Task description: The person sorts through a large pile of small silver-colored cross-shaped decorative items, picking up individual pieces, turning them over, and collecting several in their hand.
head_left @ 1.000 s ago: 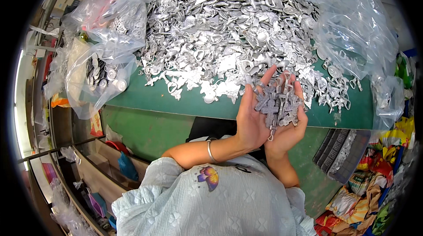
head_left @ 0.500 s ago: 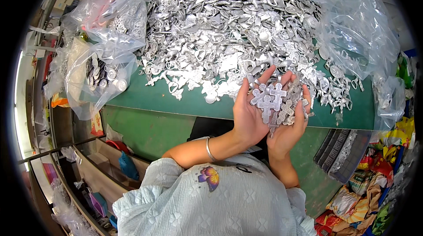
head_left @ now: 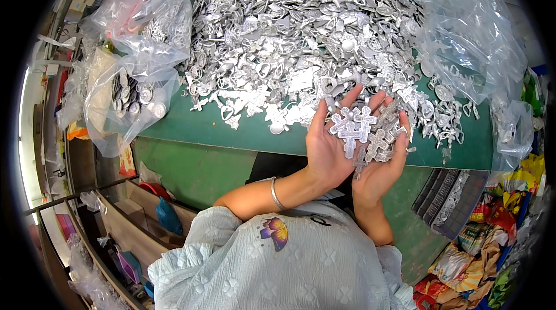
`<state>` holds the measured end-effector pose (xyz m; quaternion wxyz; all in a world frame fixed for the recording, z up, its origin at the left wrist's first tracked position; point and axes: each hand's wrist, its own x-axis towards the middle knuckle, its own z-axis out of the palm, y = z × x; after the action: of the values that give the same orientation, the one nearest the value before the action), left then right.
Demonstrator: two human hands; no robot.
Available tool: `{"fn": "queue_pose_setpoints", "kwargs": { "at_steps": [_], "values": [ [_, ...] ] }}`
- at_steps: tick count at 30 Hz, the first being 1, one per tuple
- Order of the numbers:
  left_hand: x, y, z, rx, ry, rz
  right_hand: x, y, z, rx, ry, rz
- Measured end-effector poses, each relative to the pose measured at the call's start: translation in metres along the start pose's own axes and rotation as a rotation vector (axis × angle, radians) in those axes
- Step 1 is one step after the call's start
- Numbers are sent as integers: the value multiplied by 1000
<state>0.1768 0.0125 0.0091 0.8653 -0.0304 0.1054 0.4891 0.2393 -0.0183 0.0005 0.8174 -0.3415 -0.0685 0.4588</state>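
Observation:
My left hand (head_left: 325, 156) and my right hand (head_left: 379, 180) are cupped side by side, palms up, over the table's near edge. Several flat silver-grey cross pendants (head_left: 350, 134) lie heaped across my left palm and fingers. More cross pendants (head_left: 379, 142), duller and partly overlapping, rest in my right hand, whose thumb curves round their outer side. My fingertips reach the near edge of a big heap of silver-coloured metal charms (head_left: 289, 49), which includes rings, discs and other small shapes. The undersides of the held crosses are hidden.
The green tabletop (head_left: 231, 139) shows along the heap's near side. Clear plastic bags line it, one with round metal pieces (head_left: 136, 96) at left, another (head_left: 463, 32) at right. A grey crate (head_left: 449, 200) and colourful packets (head_left: 463, 263) stand low right; wooden drawers (head_left: 139, 217) low left.
My right thumb and fingers have spread slightly outward. The crosses in my right hand have shifted and lie more in view; those on my left palm have barely moved.

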Motion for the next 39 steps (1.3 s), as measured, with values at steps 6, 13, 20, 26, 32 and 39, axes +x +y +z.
{"fn": "queue_pose_setpoints", "kwargs": {
  "at_steps": [6, 13, 20, 26, 32, 39],
  "values": [
    [-6, 1, -2, 90, -24, -37, -1, 0, 4, -113, -44, -76],
    [-3, 6, -5, 128, 78, -27, 12, 5, 14, -208, -83, -86],
    [-2, 28, -12, -29, 45, -12, 26, 21, 32, -464, -184, -252],
    [0, 43, -6, -106, -14, 56, 25, 34, 50, -296, -158, -220],
    [3, 60, -6, -187, -80, 73, 34, 39, 60, -297, -213, -156],
    [10, 78, -11, -263, -89, 100, 37, 50, 78, -608, -328, -113]
  ]
}}
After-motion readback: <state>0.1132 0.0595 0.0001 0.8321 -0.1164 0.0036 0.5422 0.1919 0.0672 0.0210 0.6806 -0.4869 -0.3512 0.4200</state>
